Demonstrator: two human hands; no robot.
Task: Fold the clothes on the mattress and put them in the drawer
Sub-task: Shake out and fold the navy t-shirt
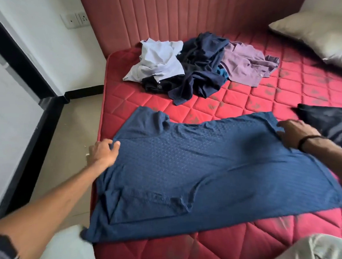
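Both hands are pinching the blue shirt (198,167) lying on the mattress (264,95): left hand (102,152) at 9 o'clock, right hand (295,132) at 3 o'clock, fingers curled on its edges.

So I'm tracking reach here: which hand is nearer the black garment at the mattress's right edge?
Right. The right hand grips the blue shirt just beside the black garment; the left hand is across the shirt.

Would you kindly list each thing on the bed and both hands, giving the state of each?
blue shirt: spread flat on the mattress, unfolded.
left hand: grips the shirt's left edge.
right hand: grips the shirt's right edge.
pile of clothes: crumpled, unfolded, farther up the mattress.
dark garment: lies flat at the right; whether folded, cannot tell.
pillow: lies at the head end.
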